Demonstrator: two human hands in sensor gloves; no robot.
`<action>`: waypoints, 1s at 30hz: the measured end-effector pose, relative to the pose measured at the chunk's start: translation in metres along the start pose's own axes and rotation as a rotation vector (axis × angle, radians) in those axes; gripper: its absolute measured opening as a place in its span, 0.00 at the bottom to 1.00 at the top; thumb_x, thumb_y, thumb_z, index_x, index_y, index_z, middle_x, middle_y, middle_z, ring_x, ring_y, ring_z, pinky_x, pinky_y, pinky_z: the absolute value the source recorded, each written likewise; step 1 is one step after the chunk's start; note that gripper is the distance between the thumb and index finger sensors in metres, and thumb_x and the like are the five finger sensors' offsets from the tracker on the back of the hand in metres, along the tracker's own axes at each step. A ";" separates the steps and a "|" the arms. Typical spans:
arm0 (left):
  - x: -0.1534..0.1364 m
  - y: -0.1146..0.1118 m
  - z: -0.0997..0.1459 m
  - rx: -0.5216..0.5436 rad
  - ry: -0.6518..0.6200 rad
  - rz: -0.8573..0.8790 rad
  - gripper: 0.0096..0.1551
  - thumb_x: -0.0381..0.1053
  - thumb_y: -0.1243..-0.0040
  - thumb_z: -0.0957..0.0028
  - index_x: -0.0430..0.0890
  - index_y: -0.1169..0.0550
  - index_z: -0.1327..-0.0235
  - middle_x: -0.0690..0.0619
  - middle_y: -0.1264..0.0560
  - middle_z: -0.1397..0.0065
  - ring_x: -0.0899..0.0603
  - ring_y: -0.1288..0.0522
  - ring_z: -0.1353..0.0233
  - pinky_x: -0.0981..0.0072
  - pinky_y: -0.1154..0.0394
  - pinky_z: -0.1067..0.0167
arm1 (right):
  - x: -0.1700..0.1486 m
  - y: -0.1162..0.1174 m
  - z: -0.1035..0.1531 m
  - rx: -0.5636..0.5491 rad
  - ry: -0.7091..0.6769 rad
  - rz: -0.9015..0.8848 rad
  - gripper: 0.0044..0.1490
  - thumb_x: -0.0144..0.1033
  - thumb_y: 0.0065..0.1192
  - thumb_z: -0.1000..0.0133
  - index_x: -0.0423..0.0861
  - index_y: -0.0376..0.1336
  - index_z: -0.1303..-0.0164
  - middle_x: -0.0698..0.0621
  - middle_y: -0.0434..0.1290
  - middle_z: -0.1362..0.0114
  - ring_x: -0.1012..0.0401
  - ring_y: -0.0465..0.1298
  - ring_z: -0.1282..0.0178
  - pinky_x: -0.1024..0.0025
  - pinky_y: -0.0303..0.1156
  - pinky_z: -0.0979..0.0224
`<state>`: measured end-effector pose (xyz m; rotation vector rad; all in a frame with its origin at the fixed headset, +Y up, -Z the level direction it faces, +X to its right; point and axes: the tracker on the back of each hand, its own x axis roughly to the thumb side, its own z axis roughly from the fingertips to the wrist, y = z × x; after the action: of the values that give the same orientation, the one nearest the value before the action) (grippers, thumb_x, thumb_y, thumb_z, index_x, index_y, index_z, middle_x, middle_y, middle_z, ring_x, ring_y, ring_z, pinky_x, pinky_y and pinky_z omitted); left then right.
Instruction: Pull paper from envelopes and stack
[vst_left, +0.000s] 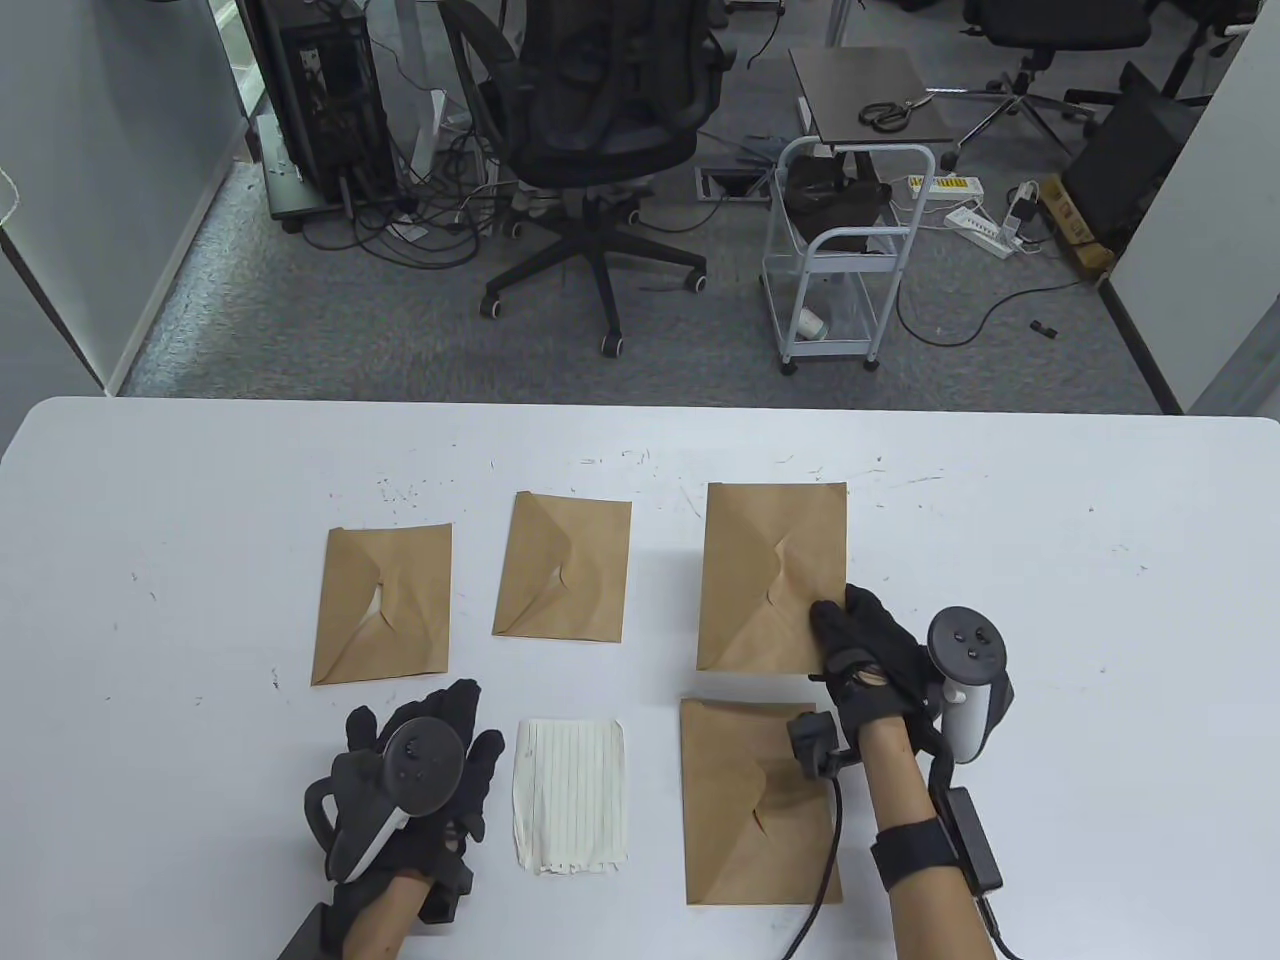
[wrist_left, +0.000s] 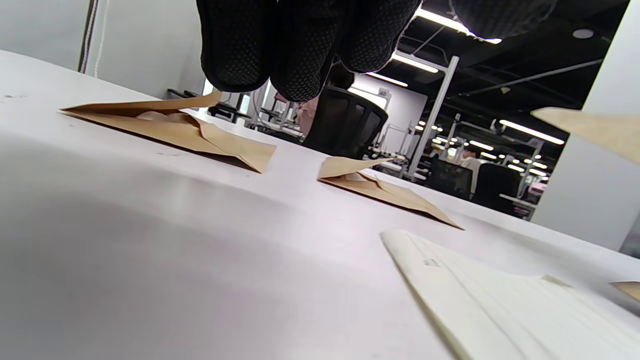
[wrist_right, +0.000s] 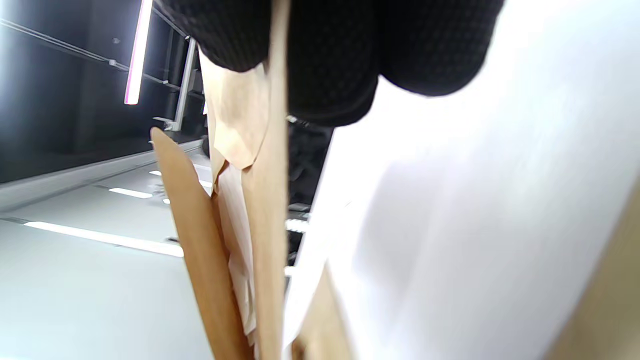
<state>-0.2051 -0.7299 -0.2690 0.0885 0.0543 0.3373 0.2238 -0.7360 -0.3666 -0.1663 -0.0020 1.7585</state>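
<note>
Four brown envelopes lie on the white table (vst_left: 1050, 600): a left one (vst_left: 380, 600), a middle one (vst_left: 563, 580), a large right one (vst_left: 770, 575) and a near one (vst_left: 755, 800). A lined white sheet of paper (vst_left: 570, 795) lies at the front centre. My right hand (vst_left: 835, 625) pinches the large envelope's near right corner; the right wrist view shows its edge (wrist_right: 267, 200) between my fingers (wrist_right: 330, 60), with the flap slightly open. My left hand (vst_left: 455, 735) rests empty on the table just left of the sheet. In the left wrist view its fingers (wrist_left: 295, 45) hang over the table, ahead of the left envelope (wrist_left: 200, 135) and the sheet (wrist_left: 500, 300).
The middle envelope also shows in the left wrist view (wrist_left: 380, 187). Beyond the table's far edge stand an office chair (vst_left: 600, 120) and a small white cart (vst_left: 840, 250) on the floor. Bare table lies at the far left and far right.
</note>
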 end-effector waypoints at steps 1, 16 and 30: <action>0.004 -0.002 0.001 -0.007 -0.012 0.018 0.43 0.64 0.46 0.57 0.47 0.28 0.28 0.45 0.25 0.26 0.35 0.27 0.27 0.29 0.52 0.28 | 0.002 0.001 0.012 -0.023 -0.023 -0.013 0.24 0.33 0.64 0.51 0.40 0.67 0.46 0.42 0.79 0.55 0.63 0.83 0.71 0.61 0.82 0.63; 0.093 0.000 0.065 -0.062 -0.581 0.464 0.42 0.66 0.48 0.57 0.47 0.28 0.30 0.48 0.19 0.32 0.42 0.16 0.39 0.42 0.30 0.36 | 0.071 0.065 0.144 -0.286 -0.780 0.572 0.23 0.37 0.65 0.49 0.38 0.71 0.50 0.42 0.84 0.59 0.64 0.88 0.75 0.63 0.85 0.67; 0.053 -0.022 0.040 -0.115 -0.277 1.021 0.47 0.64 0.49 0.54 0.40 0.40 0.25 0.41 0.29 0.24 0.38 0.20 0.34 0.42 0.30 0.36 | 0.077 0.093 0.179 -0.205 -1.038 0.655 0.24 0.38 0.63 0.49 0.38 0.70 0.49 0.42 0.84 0.58 0.63 0.88 0.74 0.61 0.85 0.64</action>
<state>-0.1451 -0.7358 -0.2336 0.0421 -0.2971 1.3426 0.0989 -0.6622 -0.2070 0.6825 -0.9712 2.3020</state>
